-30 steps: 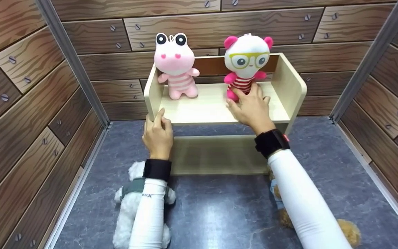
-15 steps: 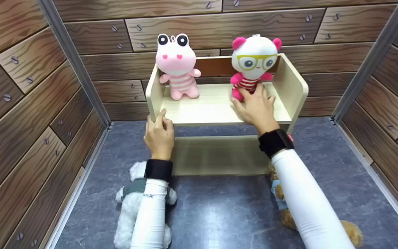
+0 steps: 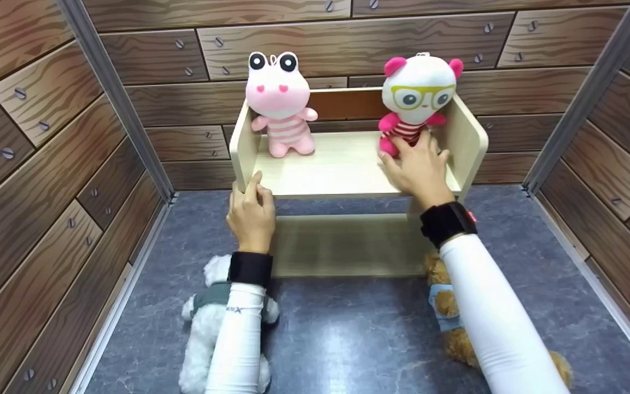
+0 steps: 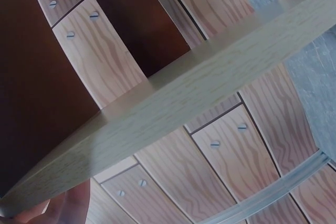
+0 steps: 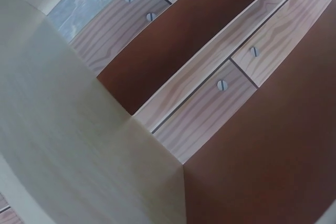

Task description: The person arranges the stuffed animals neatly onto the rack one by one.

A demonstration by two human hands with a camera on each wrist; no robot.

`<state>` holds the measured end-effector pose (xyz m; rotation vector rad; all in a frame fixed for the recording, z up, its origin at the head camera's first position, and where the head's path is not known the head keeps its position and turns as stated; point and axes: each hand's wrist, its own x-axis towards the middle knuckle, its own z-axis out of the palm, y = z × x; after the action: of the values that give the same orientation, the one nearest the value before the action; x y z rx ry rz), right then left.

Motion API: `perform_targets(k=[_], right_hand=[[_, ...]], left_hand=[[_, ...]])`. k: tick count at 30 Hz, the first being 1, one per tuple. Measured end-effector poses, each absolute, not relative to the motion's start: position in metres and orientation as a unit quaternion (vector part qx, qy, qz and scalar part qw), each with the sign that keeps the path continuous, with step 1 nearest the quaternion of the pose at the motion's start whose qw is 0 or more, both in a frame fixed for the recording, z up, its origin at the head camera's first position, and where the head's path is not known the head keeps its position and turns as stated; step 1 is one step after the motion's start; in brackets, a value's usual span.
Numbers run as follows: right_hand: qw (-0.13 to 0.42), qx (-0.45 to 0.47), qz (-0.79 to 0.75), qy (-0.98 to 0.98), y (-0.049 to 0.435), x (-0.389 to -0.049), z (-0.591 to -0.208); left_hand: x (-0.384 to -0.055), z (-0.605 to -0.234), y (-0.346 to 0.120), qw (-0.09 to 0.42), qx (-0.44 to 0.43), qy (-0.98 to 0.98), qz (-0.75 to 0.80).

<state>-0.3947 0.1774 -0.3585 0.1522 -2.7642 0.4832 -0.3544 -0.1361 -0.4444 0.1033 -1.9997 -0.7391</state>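
A small pale wooden shelf (image 3: 334, 172) stands in the middle of the head view. My left hand (image 3: 251, 216) grips the front edge of its left side panel; fingertips (image 4: 71, 205) curl round that edge in the left wrist view. On the top board, at the right end, is a panda plush toy (image 3: 419, 101) with pink ears, yellow glasses and a striped body. My right hand (image 3: 421, 169) holds it low on the body, thumb on one side and fingers on the other, covering its legs. A pink frog-eyed plush toy (image 3: 282, 112) sits at the left end.
A grey-white plush animal (image 3: 200, 339) in a green top lies on the floor under my left forearm. A brown plush bear (image 3: 462, 345) with light blue cloth lies partly hidden by my right arm. Wood-patterned walls (image 3: 594, 180) enclose three sides. The shelf has a lower board (image 3: 348, 246).
My right hand has moved to the right along the top board with the panda plush toy, which now stands near the right side panel. My left hand stays in place.
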Motion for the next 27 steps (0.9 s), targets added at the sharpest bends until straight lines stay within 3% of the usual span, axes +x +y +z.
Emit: perform_targets(k=[15, 27], right_hand=[[0.18, 0.069, 0.168, -0.967, 0.185, -0.393, -0.363], [0.222, 0.083, 0.205, -0.95, 0.188, -0.378, -0.367]], left_hand=[[-0.355, -0.447, -0.133, 0.486, 0.04, -0.817, -0.308], [-0.355, -0.446, -0.135, 0.487, 0.041, -0.817, -0.307]])
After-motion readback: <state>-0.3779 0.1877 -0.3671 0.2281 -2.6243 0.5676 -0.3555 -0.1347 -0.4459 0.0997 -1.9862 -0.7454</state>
